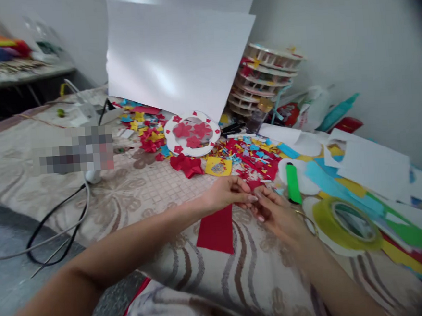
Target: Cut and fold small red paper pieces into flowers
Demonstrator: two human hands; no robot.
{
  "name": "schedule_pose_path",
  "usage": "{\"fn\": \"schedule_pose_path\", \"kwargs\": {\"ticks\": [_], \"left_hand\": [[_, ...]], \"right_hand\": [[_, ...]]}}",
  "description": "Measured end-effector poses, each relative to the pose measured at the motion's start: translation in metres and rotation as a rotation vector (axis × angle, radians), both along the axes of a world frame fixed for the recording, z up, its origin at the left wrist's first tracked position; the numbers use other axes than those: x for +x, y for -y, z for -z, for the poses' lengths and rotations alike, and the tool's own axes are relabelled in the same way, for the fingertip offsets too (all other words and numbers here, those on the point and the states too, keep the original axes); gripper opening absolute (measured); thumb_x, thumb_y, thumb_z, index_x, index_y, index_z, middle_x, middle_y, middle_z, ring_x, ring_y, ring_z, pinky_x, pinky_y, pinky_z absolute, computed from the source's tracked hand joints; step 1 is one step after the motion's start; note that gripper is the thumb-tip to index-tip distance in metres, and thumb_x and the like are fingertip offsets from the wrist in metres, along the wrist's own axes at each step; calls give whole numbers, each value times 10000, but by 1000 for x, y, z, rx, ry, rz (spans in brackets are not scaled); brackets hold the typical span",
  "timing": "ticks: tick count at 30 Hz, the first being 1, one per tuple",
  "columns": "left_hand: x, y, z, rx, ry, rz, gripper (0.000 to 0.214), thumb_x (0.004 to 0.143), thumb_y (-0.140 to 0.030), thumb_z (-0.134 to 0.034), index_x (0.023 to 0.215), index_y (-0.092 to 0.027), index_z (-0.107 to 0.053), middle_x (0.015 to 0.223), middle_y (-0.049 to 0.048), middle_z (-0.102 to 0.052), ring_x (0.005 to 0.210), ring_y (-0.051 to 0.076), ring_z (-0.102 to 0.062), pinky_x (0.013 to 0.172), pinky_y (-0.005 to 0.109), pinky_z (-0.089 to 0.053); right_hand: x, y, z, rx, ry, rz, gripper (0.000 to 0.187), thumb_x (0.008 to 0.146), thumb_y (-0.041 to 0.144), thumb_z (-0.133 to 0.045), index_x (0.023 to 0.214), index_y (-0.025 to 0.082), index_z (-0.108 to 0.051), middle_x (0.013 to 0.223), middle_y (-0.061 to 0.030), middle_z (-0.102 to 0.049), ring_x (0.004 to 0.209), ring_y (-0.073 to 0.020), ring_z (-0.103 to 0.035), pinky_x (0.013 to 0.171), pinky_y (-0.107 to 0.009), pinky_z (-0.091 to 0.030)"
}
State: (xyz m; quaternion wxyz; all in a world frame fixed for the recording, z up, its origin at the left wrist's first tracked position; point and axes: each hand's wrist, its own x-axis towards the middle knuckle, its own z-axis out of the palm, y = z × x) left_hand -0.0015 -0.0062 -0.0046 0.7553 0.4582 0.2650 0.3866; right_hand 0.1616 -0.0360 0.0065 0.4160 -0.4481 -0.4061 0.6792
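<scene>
Both hands meet over a patterned cloth. My left hand [230, 193] and my right hand [276, 213] pinch the top edge of a red paper sheet [216, 231], which hangs down between them onto the cloth. Their fingertips touch at the paper's upper right corner. A green lighter [292, 183] lies just right of my right hand. A roll of yellow tape [347, 223] lies beyond my right wrist.
A white round frame with red paper flowers [193, 133] lies ahead among several red, yellow and blue paper scraps [254, 157]. A large white board [175, 59] leans behind it. Stacked round trays [268, 74] stand at the back right. White sheets [370, 166] lie right; black cables [57, 231] left.
</scene>
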Motion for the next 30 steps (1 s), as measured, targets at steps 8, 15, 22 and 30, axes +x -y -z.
{"fn": "schedule_pose_path", "kwargs": {"ticks": [8,15,22,30], "left_hand": [[1,2,1,-90,39,-4,422,488,-350,-826,721,-107,-571,587,0,-654,565,108,-630,614,257,-492],[3,1,8,-220,102,-42,336,541,-305,-814,710,-126,-585,574,7,-659,517,97,-612,582,236,-478],[6,2,11,-44,33,-149,421,505,-382,-813,720,-122,-561,527,-22,-610,470,93,-572,544,244,-467],[5,5,6,-43,-18,-111,438,526,-456,-781,722,-125,-571,557,-11,-625,505,95,-577,579,252,-470]], "right_hand": [[1,3,6,18,54,40,284,664,372,-744,749,204,-531,650,16,-550,532,-93,-473,417,-180,-317],[-2,5,6,57,108,62,277,687,374,-727,818,213,-544,670,14,-566,530,-91,-476,436,-187,-332],[2,3,17,187,268,98,261,711,415,-690,828,229,-548,628,17,-577,534,-134,-505,457,-234,-369],[7,3,15,336,419,37,217,791,430,-605,821,229,-531,643,11,-577,535,-134,-499,472,-243,-383]]}}
